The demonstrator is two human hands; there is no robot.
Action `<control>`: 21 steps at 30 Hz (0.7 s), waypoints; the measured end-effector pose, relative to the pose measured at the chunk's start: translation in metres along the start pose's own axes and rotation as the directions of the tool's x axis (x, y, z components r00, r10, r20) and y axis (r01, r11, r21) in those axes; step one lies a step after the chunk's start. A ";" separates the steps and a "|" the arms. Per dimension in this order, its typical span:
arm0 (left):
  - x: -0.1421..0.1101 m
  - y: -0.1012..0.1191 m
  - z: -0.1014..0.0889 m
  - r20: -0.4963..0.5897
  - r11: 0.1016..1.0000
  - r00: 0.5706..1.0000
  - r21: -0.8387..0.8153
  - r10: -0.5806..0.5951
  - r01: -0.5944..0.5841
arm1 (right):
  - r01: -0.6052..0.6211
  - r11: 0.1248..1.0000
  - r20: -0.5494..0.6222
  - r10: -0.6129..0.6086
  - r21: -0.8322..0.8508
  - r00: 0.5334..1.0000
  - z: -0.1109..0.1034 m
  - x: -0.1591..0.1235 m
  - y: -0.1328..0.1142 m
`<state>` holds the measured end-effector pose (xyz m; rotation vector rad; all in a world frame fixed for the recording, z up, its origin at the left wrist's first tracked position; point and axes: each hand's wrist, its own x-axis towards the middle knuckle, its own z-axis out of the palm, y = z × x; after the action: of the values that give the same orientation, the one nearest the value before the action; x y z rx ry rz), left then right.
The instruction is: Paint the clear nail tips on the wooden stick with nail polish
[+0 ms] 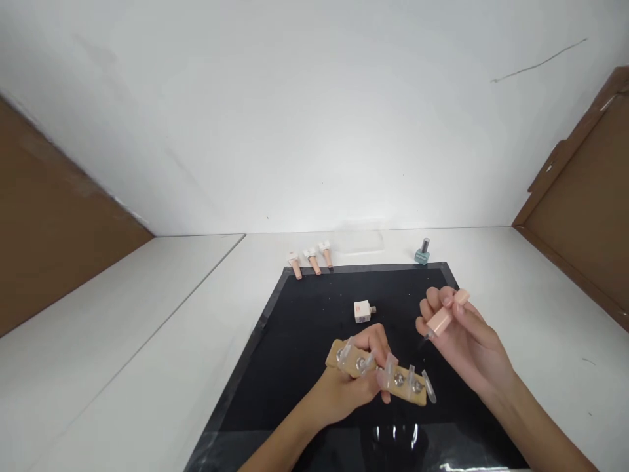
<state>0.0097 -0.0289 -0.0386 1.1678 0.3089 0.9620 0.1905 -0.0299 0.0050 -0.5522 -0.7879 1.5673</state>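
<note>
My left hand (339,396) grips a light wooden nail-tip stand (408,391) across its middle. Several clear false nails (389,371) stick up from its round metal studs. Between the thumb and fingers of my right hand (469,357) is a pink nail polish brush cap (440,321), its dark tip angled down to the left, apart from the stand. A white nail polish bottle (362,311) lies uncapped on its side on the black mat (289,367), just beyond my left hand.
Along the mat's far edge lie several white bottles with pink caps (313,263). A clear plastic tray (361,242) sits behind the mat, and a blue-green bottle (422,254) stands at the back right. Brown cardboard panels (63,216) flank the white table (162,328).
</note>
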 end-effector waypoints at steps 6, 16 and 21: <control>0.000 -0.005 -0.003 0.028 0.997 0.999 -0.075 -0.016 0.018 | 0.116 0.963 0.175 -0.074 -0.242 0.982 -0.003 -0.007 0.009; 0.000 -0.001 -0.004 0.027 0.998 0.998 -0.027 -0.048 0.049 | 0.419 0.751 0.455 -0.178 -0.511 0.873 -0.001 -0.010 0.009; 0.001 -0.001 -0.004 0.037 0.999 0.999 -0.007 -0.036 0.036 | 0.428 0.710 0.460 -0.164 -0.559 0.873 0.001 -0.011 0.006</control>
<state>0.0079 -0.0256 -0.0409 1.1680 0.2958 0.9088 0.1874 -0.0412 -0.0002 -0.5740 -1.6758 1.0647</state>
